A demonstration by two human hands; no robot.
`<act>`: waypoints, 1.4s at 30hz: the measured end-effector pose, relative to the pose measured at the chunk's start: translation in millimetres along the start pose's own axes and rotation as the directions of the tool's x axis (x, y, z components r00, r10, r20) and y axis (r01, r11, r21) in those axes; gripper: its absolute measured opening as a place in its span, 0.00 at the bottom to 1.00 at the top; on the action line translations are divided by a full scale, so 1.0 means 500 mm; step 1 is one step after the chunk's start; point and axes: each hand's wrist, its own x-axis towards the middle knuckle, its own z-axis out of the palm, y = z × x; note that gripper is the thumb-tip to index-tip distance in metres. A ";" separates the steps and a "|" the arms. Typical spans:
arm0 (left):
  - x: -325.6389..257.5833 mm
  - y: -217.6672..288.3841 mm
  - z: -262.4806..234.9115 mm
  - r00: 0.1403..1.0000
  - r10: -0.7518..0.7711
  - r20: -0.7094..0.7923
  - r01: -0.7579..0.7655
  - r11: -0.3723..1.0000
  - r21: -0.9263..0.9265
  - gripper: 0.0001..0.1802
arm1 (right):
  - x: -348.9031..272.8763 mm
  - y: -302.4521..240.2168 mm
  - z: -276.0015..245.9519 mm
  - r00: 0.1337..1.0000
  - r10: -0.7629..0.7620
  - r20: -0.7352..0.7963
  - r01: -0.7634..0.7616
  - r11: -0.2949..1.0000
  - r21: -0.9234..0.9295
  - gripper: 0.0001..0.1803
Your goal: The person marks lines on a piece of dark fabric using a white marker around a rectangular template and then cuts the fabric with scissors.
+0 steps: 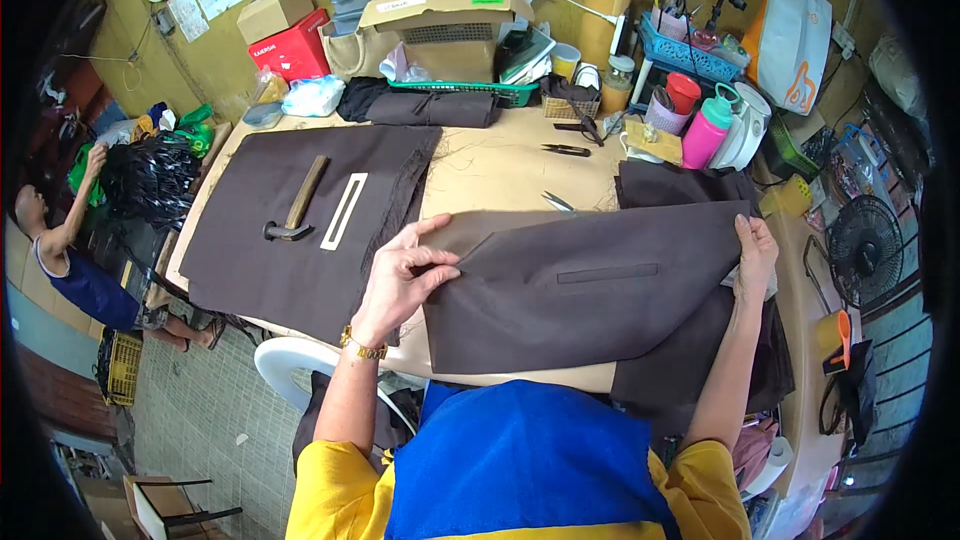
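A dark brown fabric panel (580,290) with a sewn pocket slit lies across the wooden table (500,170) in front of me. My left hand (405,275) pinches its left edge, thumb on top. My right hand (755,255) grips its upper right corner. More dark fabric (680,360) lies under the panel at the right.
To the left lies a stack of brown fabric pieces (300,240) with a hammer (298,205) and a white rectangular template (344,211) on it. Scissors (566,150) and thread snips (558,202) lie mid-table. Boxes, cups and a pink bottle (706,132) crowd the back. Another person (70,260) stands at far left.
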 end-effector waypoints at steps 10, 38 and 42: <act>0.000 0.017 0.022 0.985 -0.061 0.161 0.055 0.998 0.042 0.23 | -0.014 -0.008 0.005 0.999 0.035 0.004 -0.035 0.999 0.006 0.05; 0.004 -0.033 0.044 0.863 -0.503 0.042 0.284 0.414 -0.865 0.07 | -0.027 0.023 -0.031 0.998 0.042 0.040 -0.052 0.954 0.296 0.05; -0.007 -0.048 0.045 0.912 -0.409 0.013 0.164 0.336 -0.928 0.09 | -0.025 0.029 -0.061 0.996 0.028 0.079 -0.060 0.901 0.429 0.06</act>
